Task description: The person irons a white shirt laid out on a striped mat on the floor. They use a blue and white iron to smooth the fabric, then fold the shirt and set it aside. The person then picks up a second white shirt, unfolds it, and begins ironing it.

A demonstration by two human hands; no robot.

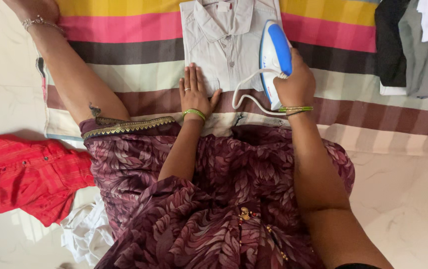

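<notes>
A light grey buttoned shirt [224,45] lies folded on a striped blanket [134,55] spread on the floor. My left hand [195,92] rests flat on the shirt's lower edge, fingers apart, with a ring and a green bangle at the wrist. My right hand [296,84] grips the handle of a blue and white electric iron [273,57], which stands on the shirt's right side. The iron's white cord [249,97] loops between both hands.
A red shirt [25,174] and white cloth [87,234] lie on the pale floor at the left. A stack of dark, grey and white folded clothes [413,45] sits at the blanket's top right. My leg [69,69] stretches across the blanket's left side.
</notes>
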